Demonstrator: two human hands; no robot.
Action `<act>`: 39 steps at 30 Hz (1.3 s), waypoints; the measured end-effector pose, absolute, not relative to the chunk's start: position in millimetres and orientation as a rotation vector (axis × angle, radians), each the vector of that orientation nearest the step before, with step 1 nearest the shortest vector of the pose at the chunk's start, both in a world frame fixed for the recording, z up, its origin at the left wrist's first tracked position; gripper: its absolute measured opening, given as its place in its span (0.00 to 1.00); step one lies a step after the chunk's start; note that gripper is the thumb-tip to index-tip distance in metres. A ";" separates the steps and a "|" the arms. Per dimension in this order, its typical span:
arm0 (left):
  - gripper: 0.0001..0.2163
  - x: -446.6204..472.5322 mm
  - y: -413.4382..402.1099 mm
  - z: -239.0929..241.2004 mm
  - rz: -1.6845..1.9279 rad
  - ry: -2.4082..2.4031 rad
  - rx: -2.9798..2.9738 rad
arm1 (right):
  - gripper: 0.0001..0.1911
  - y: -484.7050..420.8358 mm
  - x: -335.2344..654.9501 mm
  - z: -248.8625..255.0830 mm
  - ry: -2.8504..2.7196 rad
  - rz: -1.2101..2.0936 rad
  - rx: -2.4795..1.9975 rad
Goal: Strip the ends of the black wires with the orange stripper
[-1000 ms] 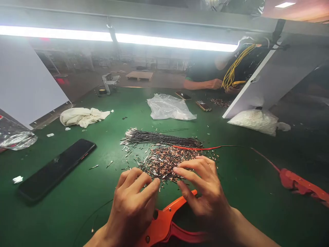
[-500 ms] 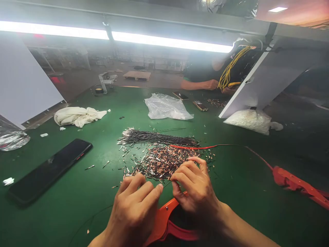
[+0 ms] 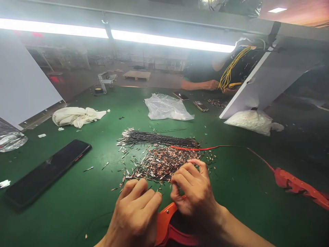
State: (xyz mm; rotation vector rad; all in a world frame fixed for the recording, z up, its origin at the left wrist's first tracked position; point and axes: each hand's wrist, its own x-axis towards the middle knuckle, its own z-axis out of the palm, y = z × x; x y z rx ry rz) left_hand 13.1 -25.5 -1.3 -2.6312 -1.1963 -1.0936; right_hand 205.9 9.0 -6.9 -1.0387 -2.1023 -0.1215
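My left hand (image 3: 137, 214) is closed, fingers curled, on a thin black wire (image 3: 99, 216) that trails off to its left. My right hand (image 3: 194, 188) pinches thumb and forefinger together just across from it; whatever sits in the pinch is too small to make out. Below and between both hands lies an orange and red hand tool (image 3: 166, 216), partly hidden by them. Just beyond my fingers spreads a heap of short wire scraps (image 3: 161, 163), copper and black. Behind the heap lies a bundle of black wires (image 3: 159, 138) with silvery terminals at its left end.
A black phone (image 3: 48, 171) lies left, a white cloth (image 3: 78, 116) behind it. A clear plastic bag (image 3: 168, 107) lies farther back. A red strip (image 3: 195, 148) runs toward an orange tool (image 3: 299, 183) at right. Across the table, a person's hand (image 3: 212, 84) is near yellow wires (image 3: 227, 73).
The black wire seen between my fingertips no longer shows there. My left fingers have curled in further, and the left hand has shifted slightly right and down. My right hand has hardly moved.
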 end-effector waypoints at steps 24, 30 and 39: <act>0.13 -11.7 -6.1 0.5 -1.074 -1.299 -2.440 | 0.14 -2.4 225.2 9.2 -2.333 0.271 -0.768; 0.08 -12.0 -0.9 6.0 -1.106 -1.298 -2.382 | 0.09 -0.2 225.9 0.1 -2.398 0.183 -0.836; 0.10 -12.9 1.3 5.3 -1.152 -1.258 -2.366 | 0.10 2.6 235.2 11.1 -2.502 0.359 -0.934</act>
